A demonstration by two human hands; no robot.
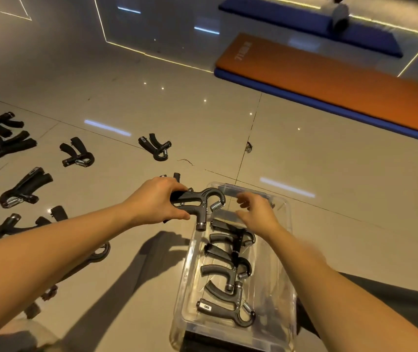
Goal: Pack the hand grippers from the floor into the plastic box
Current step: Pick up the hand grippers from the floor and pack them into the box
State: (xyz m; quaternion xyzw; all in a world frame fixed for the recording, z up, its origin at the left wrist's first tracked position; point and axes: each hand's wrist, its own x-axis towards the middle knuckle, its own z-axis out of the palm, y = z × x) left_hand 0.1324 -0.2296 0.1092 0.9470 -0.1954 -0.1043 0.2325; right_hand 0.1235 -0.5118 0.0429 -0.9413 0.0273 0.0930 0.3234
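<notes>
My left hand [156, 199] grips a grey hand gripper [200, 202] by its handles, holding it over the left rim of the clear plastic box [287, 232], spring end pointing right. My right hand [258, 212] hovers over the far end of the box, fingers spread, holding nothing. Several grey hand grippers [228, 273] lie in a row inside the box. Several black ones lie on the tiled floor to the left, such as the gripper [155, 147] beyond my left hand and the gripper [77, 154] further left. Another is partly hidden behind my left hand.
An orange exercise mat [329, 80] lies on a blue one at the back right, with a second blue mat [312, 24] and a rolled grey item behind. More grippers [22, 189] sit at the far left, some hidden under my left forearm. My dark trouser leg shows lower right.
</notes>
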